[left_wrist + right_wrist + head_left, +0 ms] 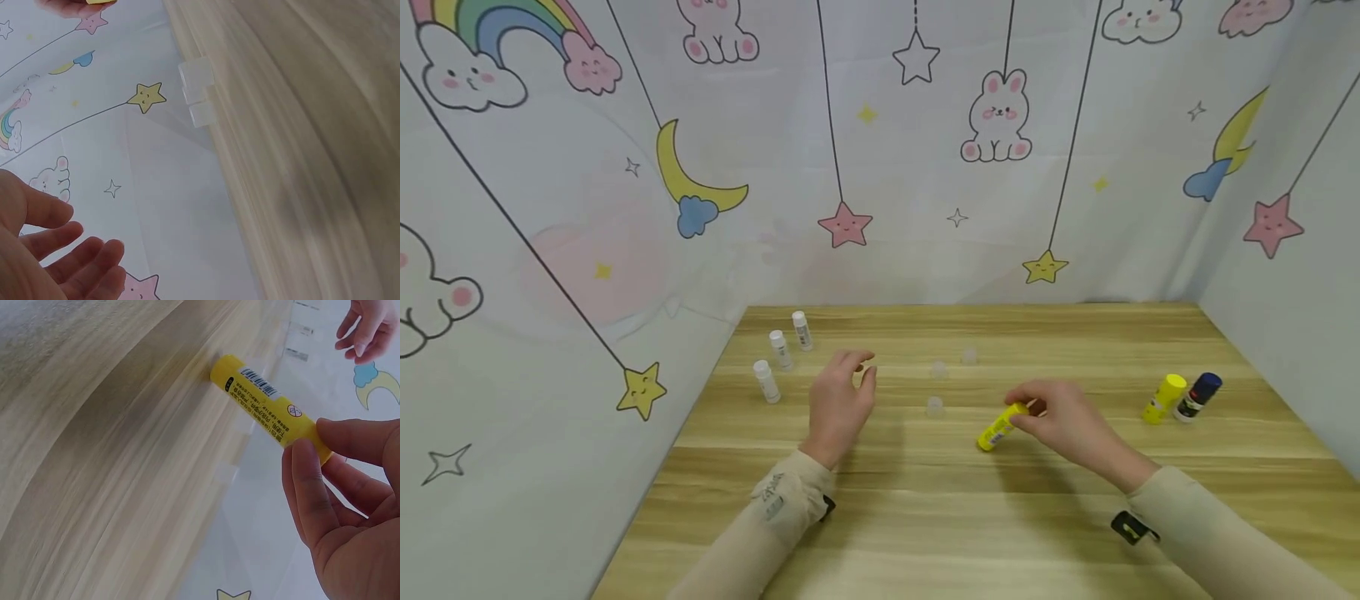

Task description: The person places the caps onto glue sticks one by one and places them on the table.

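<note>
In my right hand (1060,418) a yellow glue stick (997,431) is pinched by its upper end, between thumb and fingertips. It tilts, with its lower end close over the wooden table. The right wrist view shows a barcode and small print along the glue stick (265,403). My left hand (841,402) is held above the table with its fingers relaxed and nothing in them. Between the hands lie three small clear caps, one nearer (935,406) and two farther back, a left one (939,369) and a right one (970,356).
Three white glue sticks stand in a slanting row at the left, the nearest (767,382) in front. On the right stand another yellow glue stick (1165,399) and a dark-capped one (1198,397). A printed curtain (910,267) borders the table's back and sides.
</note>
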Demonstrator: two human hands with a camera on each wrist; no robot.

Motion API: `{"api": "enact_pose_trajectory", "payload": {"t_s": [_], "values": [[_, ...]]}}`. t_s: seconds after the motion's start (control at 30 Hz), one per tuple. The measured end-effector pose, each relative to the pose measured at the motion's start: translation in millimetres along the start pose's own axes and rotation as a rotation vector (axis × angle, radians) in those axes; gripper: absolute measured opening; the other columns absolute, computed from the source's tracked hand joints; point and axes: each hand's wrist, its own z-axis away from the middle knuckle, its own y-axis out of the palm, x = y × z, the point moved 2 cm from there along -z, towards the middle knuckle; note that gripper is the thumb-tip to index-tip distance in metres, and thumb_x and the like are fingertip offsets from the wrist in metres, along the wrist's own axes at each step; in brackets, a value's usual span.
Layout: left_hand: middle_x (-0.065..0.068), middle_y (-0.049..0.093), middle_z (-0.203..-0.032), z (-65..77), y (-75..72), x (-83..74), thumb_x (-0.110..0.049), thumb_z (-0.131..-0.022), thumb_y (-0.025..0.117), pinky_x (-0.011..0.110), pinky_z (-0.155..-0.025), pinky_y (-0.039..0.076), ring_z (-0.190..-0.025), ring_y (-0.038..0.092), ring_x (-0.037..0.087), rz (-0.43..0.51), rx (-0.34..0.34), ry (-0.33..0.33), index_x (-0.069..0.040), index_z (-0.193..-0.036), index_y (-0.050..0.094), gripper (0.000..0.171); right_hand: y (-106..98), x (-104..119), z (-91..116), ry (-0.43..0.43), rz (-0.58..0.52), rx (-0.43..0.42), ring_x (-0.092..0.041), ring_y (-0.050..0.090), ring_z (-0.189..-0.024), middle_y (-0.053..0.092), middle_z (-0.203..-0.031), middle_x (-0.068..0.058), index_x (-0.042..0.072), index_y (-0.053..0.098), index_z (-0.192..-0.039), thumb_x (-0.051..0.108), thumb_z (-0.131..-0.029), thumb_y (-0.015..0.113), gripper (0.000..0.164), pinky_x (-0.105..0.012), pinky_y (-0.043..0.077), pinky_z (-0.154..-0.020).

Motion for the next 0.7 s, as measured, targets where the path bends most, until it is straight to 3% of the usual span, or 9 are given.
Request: {"api": "enact_pose_trajectory", "payload": {"t_s": [0.33, 0.7], "values": [[0.011, 0.070, -0.102, -5.4, -9.1, 21.9, -0.005, -0.090, 0.074, 0.040, -0.066, 0.056, -0.086, 0.070, 0.027, -0.040, -0.002, -0.081, -0.004, -0.107, 0.074, 0.017, -13.5, -9.7, 8.5, 0.035, 0.040, 0.001, -0.017, 0.066, -0.088, 0.072, -0.108, -0.001, 0.014, 0.075, -0.111, 0.013, -0.089, 0.077, 0.022, -0.031, 0.055, -0.068], [0.015, 0.070, -0.099, -10.5, -26.6, 49.8, -0.004, -0.090, 0.073, 0.046, -0.062, 0.054, -0.083, 0.069, 0.031, -0.134, -0.096, -0.084, -0.002, -0.106, 0.074, 0.017, -25.6, -16.7, 15.9, 0.036, 0.069, -0.005, -0.018, 0.067, -0.087, 0.072, -0.107, -0.003, 0.012, 0.075, -0.111, 0.012, -0.089, 0.077, 0.022, -0.033, 0.056, -0.068]]}}
